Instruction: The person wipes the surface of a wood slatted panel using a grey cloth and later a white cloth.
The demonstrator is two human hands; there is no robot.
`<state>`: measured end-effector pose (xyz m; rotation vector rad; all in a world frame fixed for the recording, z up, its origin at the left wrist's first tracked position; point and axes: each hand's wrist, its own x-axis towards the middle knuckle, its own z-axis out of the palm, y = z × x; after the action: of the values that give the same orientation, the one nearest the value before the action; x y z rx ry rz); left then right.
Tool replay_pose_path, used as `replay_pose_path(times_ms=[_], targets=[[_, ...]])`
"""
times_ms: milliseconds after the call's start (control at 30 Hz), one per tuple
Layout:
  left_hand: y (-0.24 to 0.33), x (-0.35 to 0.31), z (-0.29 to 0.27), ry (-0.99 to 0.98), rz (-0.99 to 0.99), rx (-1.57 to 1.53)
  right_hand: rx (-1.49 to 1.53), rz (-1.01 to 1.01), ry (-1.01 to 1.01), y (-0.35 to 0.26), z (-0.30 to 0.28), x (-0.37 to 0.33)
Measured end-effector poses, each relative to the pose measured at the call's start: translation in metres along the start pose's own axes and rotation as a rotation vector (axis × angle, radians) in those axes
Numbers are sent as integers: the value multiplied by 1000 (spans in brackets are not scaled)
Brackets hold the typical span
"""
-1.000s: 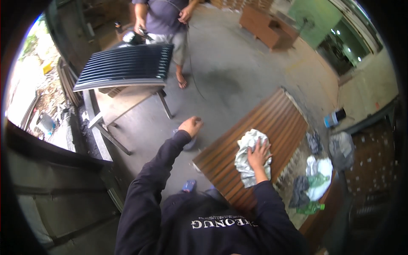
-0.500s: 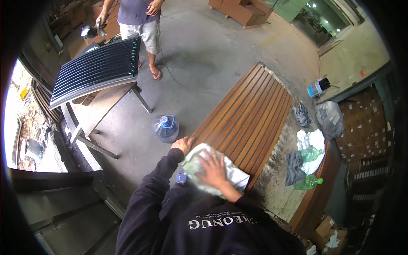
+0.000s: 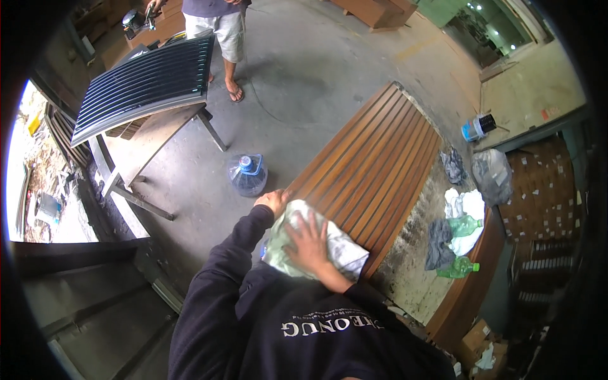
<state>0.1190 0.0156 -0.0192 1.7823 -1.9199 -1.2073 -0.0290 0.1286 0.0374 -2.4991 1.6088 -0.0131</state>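
Note:
A reddish-brown slatted wooden panel slopes from in front of me toward the far right. My left hand is closed around its near left edge. Spread flat on a pale, stained cloth, my right hand presses it against the near end of the panel, fingers apart. The cloth covers the slats beneath it. Just beyond my left hand, a clear plastic water jug with a blue cap and handle stands on the floor.
At left, a dark ribbed panel lies on a wooden stand; another person stands behind it. Right of my panel are green bottles, a dark rag, a plastic bag and a blue bucket.
My right hand has slid slightly nearer me and leftward with the cloth. My left hand keeps its place on the edge. The view has tilted down a little.

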Motion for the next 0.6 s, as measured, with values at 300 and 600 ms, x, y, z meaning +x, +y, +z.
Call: replay_pose_path(times_ms=[300,600], targets=[[9,-10,-5,62,62,14,-63,441,4,95,10,-78],[-13,-3,4,17,217,175,79,57,41,23,9,-29]])
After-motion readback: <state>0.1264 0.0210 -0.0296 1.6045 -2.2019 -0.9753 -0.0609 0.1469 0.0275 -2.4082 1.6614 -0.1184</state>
